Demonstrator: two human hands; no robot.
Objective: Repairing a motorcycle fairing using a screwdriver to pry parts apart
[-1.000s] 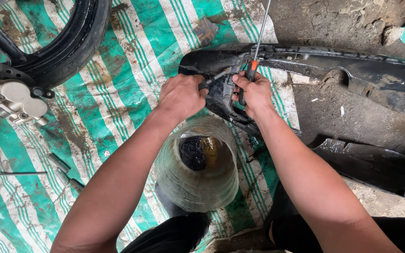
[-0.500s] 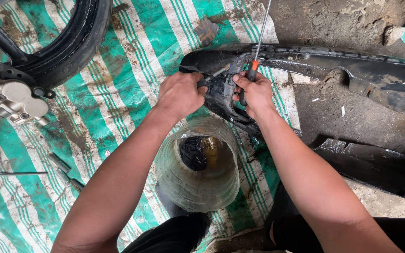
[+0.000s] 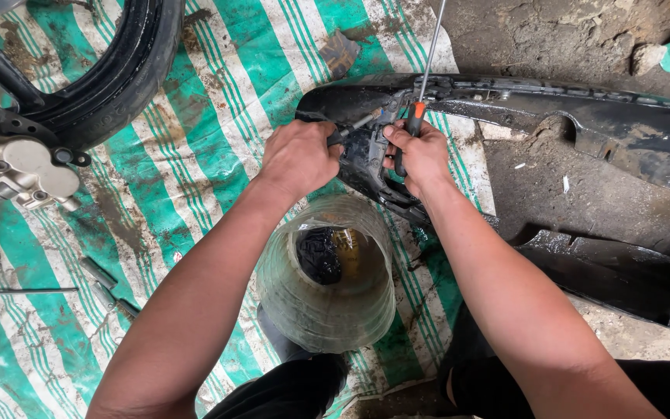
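Muddy green-and-white striped tarp (image 3: 195, 155) on dirt ground, clear plastic bucket (image 3: 327, 295) nearest, left hand (image 3: 298, 157) closed on black motorcycle panel (image 3: 366, 147), right hand (image 3: 422, 155) gripping orange-handled screwdriver (image 3: 411, 128) against it, tyre (image 3: 118, 70) beyond left.

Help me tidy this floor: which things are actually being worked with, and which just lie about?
In use: left hand and right hand on the black plastic panel; screwdriver in the right hand.

Lying about: clear bucket, tyre, brake caliper, second screwdriver, striped tarp.
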